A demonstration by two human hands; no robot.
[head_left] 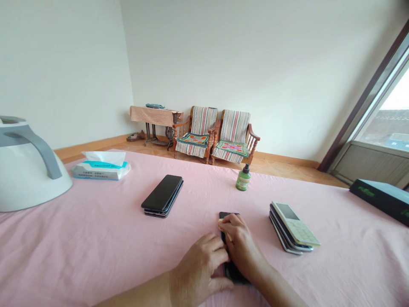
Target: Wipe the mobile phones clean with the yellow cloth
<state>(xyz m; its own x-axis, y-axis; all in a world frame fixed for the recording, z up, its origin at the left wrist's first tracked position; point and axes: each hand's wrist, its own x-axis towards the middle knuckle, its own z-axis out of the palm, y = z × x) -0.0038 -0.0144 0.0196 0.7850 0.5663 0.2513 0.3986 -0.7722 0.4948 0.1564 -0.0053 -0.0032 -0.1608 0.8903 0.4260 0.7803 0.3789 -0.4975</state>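
A black smartphone (234, 273) lies flat on the pink cloth, partly covered by my hands. My left hand (200, 266) grips its left side, fingers curled at the edge and thumb by the near end. Over the upper part of the screen, my right hand (241, 238) is closed on a small pale-yellow cloth (221, 223), pressing it against the phone. Most of that cloth is hidden under the fingers. To the left rests a stack of dark smartphones (163, 194). On the right, a white keypad phone (295, 224) tops another stack of phones.
The pink-covered table (105, 238) also carries a green spray bottle (243, 178), a tissue pack (101, 168), a white kettle (30, 170) at far left and a black box (380, 198) at far right. Two wooden chairs (231, 136) stand beyond, by the wall.
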